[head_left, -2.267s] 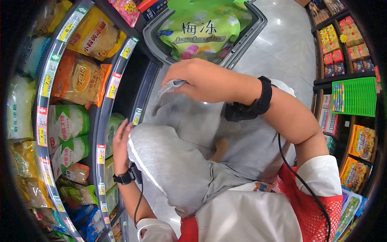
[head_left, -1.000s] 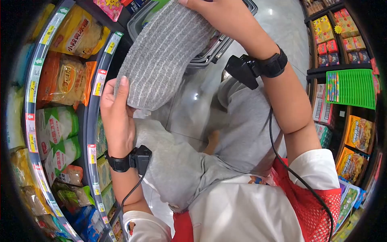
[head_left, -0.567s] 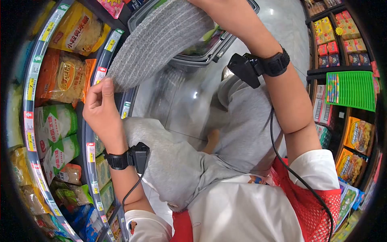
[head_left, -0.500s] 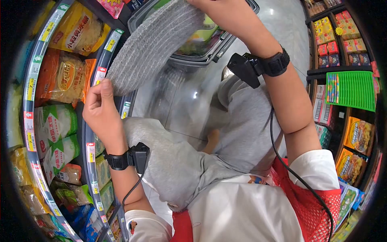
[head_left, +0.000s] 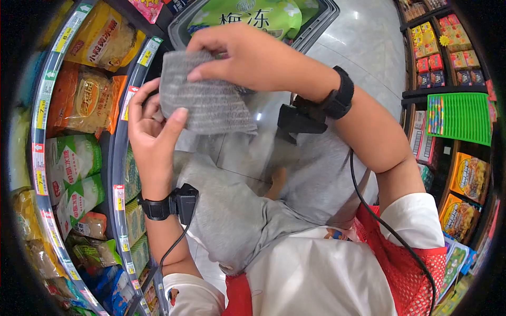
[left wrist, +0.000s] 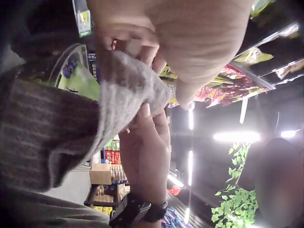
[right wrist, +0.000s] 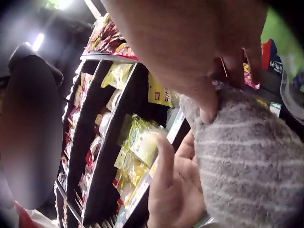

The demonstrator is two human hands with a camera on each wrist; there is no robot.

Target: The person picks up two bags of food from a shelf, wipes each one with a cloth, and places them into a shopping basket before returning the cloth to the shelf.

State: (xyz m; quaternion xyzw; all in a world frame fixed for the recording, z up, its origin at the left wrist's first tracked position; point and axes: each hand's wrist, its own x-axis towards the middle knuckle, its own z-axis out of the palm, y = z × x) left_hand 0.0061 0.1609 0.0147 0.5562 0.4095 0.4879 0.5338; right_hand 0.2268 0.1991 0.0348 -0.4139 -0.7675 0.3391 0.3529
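A grey cloth with pale stripes (head_left: 216,108) is folded over in front of me in the head view. My right hand (head_left: 253,58) pinches its upper part between thumb and fingers. My left hand (head_left: 155,137) is at the cloth's left edge, with loosely bent fingers and the thumb spread away from them. In the left wrist view, the cloth (left wrist: 128,90) passes between both hands and its lower part hangs down. From the right wrist view, the left thumb stands apart from the cloth (right wrist: 251,152), whose near side partly hides the left fingers.
A grey basket (head_left: 328,26) holding a large green bag (head_left: 284,13) stands ahead. Shelves with bagged goods, such as an orange packet (head_left: 87,102), line the left side. Boxed goods and green trays (head_left: 464,118) are on the right.
The cloth was stretched out between both hands; now it is folded small. My right hand has come down and left toward my left hand, uncovering the green bag.
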